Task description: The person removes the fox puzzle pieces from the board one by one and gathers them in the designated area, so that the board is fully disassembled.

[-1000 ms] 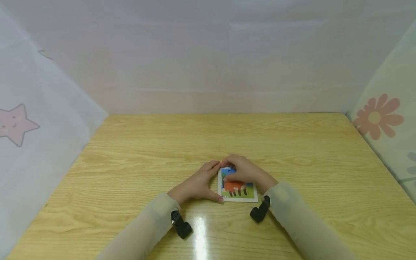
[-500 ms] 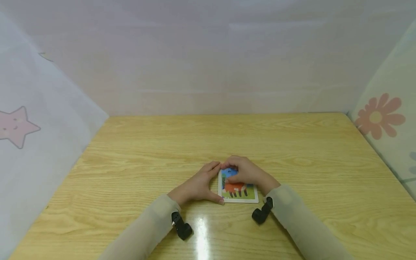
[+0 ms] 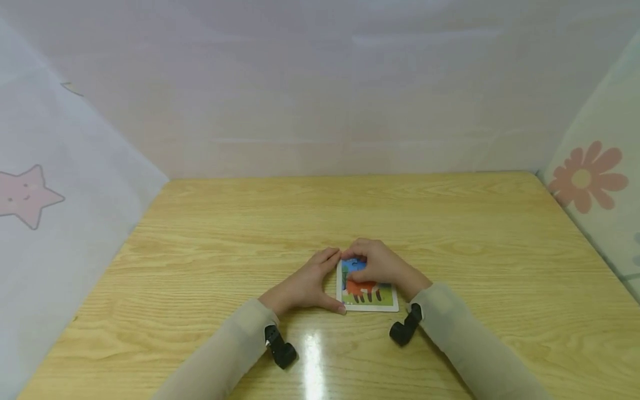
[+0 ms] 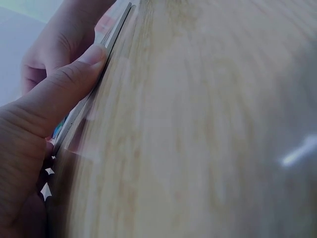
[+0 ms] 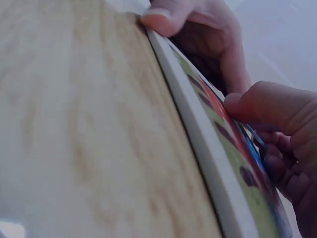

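A small square picture board (image 3: 369, 307) with a white rim lies flat on the table, showing a red-orange animal on green ground under blue. My left hand (image 3: 306, 283) grips its left side, the thumb at the near corner and fingers at the far one. Over the upper left of the picture, the thumb and bent fingers of my right hand (image 3: 379, 262) pinch at the board. In the right wrist view, a thin dark edge (image 5: 256, 140) shows between that thumb and fingers; whether it is a loose piece I cannot tell. The right hand covers part of the picture.
The wooden table (image 3: 225, 222) stretches around the board, with a bright reflection near its front. A pale cloth wall (image 3: 320, 100) stands behind it. Side walls carry a pink star (image 3: 27, 194) and a red flower (image 3: 585, 178). Black straps with small cameras (image 3: 284, 354) sit on both wrists.
The whole view has shifted slightly. Both hands keep nearly the same places on the picture board.
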